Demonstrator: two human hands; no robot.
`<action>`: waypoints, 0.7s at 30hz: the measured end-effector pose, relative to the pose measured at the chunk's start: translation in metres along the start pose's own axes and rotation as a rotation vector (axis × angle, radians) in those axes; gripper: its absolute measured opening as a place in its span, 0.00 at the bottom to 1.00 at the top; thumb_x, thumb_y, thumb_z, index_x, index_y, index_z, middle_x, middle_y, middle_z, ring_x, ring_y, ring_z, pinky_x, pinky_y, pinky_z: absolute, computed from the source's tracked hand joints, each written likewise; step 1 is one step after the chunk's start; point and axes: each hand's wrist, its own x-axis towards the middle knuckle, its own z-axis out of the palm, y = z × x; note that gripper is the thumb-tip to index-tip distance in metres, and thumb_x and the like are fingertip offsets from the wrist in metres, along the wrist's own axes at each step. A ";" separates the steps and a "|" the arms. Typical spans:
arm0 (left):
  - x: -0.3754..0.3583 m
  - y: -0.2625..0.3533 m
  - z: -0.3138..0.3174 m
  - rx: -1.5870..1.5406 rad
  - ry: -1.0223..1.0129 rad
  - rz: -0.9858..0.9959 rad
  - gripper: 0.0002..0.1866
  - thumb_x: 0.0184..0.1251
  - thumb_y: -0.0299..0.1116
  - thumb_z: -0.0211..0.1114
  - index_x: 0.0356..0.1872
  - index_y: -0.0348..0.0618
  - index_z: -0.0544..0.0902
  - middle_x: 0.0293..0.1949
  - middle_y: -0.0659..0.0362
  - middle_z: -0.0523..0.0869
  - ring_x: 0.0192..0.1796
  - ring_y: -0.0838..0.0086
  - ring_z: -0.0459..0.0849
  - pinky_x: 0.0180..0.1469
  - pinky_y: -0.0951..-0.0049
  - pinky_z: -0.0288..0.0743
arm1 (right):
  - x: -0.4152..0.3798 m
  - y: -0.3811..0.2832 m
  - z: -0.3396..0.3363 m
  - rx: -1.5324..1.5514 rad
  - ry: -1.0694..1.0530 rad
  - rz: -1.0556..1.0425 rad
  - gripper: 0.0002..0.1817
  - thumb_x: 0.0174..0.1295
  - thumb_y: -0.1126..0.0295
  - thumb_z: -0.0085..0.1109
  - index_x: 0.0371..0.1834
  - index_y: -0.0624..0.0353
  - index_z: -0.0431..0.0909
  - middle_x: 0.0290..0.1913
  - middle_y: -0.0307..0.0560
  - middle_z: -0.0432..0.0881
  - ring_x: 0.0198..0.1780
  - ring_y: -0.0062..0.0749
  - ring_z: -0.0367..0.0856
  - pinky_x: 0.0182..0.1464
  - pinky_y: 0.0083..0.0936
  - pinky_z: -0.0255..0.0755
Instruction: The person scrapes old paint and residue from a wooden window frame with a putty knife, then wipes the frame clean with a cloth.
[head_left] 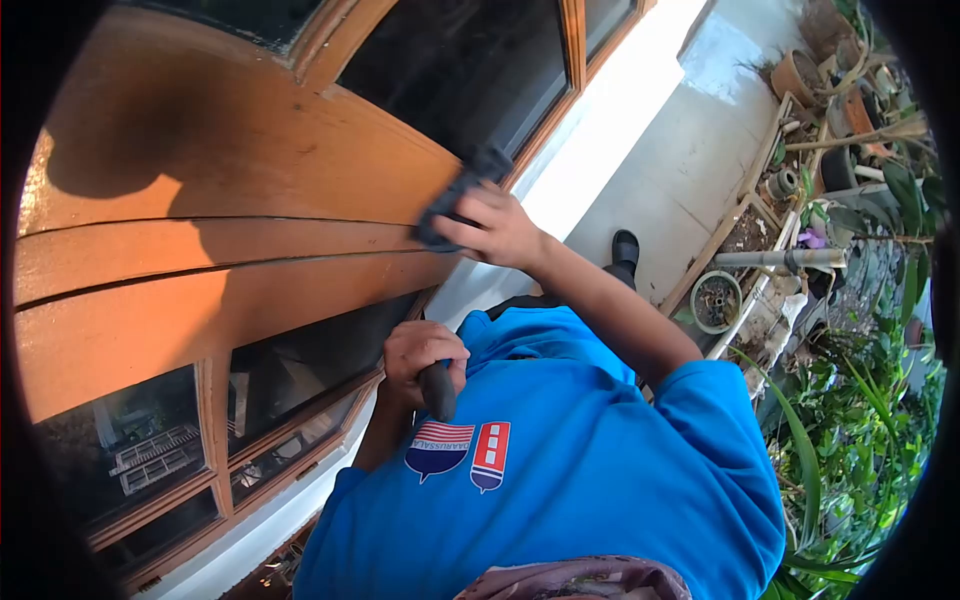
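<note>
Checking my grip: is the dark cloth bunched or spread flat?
Bunched: the dark cloth, though blurred, makes a narrow, thick wad in the right hand.

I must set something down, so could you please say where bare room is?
Bare grey floor lies between the white wall strip and the wooden-edged planter bed, past the black shoe. The bed is crowded with round flowerpots and green plants.

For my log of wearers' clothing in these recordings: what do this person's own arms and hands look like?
The left hand and right hand are both ungloved. The right sleeve is short and plain bright blue, leaving the right forearm bare. It belongs to a blue shirt with two printed emblems in red, white and dark blue.
</note>
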 end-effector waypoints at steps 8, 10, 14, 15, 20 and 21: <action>0.000 0.000 0.001 0.035 0.022 0.015 0.14 0.40 0.17 0.68 0.33 0.42 0.82 0.21 0.56 0.83 0.21 0.66 0.85 0.26 0.71 0.78 | 0.045 0.004 -0.018 -0.158 0.040 -0.131 0.21 0.49 0.59 0.69 0.50 0.40 0.82 0.39 0.36 0.71 0.45 0.37 0.72 0.48 0.39 0.63; 0.002 0.001 0.002 0.042 0.027 0.028 0.15 0.40 0.17 0.68 0.33 0.42 0.82 0.21 0.57 0.83 0.21 0.66 0.85 0.25 0.71 0.78 | 0.125 -0.007 -0.019 -0.129 0.329 -0.213 0.22 0.47 0.57 0.69 0.49 0.40 0.84 0.41 0.36 0.74 0.45 0.38 0.72 0.47 0.39 0.63; 0.002 0.012 0.000 0.102 0.055 0.055 0.15 0.41 0.17 0.67 0.33 0.42 0.82 0.20 0.57 0.83 0.21 0.67 0.85 0.26 0.71 0.78 | 0.215 -0.041 -0.011 -0.129 0.575 -0.369 0.19 0.49 0.60 0.65 0.47 0.46 0.85 0.41 0.35 0.75 0.41 0.31 0.71 0.42 0.33 0.62; 0.000 0.014 -0.002 0.107 0.060 0.044 0.14 0.41 0.17 0.67 0.33 0.42 0.82 0.20 0.57 0.83 0.21 0.67 0.85 0.26 0.71 0.78 | 0.218 -0.045 -0.008 -0.179 0.576 -0.414 0.19 0.49 0.60 0.65 0.47 0.47 0.85 0.41 0.35 0.75 0.41 0.30 0.71 0.42 0.33 0.62; -0.012 0.018 -0.006 0.142 0.054 0.000 0.10 0.49 0.19 0.65 0.33 0.43 0.78 0.20 0.57 0.81 0.21 0.67 0.84 0.26 0.71 0.77 | 0.066 -0.025 0.014 -0.048 0.109 -0.334 0.19 0.54 0.61 0.67 0.51 0.47 0.85 0.44 0.33 0.77 0.42 0.26 0.74 0.40 0.31 0.62; -0.014 0.016 -0.007 0.142 0.065 0.000 0.11 0.47 0.18 0.66 0.33 0.42 0.79 0.20 0.57 0.82 0.21 0.66 0.84 0.26 0.71 0.78 | 0.023 -0.015 0.012 -0.092 -0.060 -0.305 0.20 0.53 0.62 0.67 0.52 0.47 0.86 0.44 0.34 0.76 0.42 0.27 0.74 0.39 0.32 0.62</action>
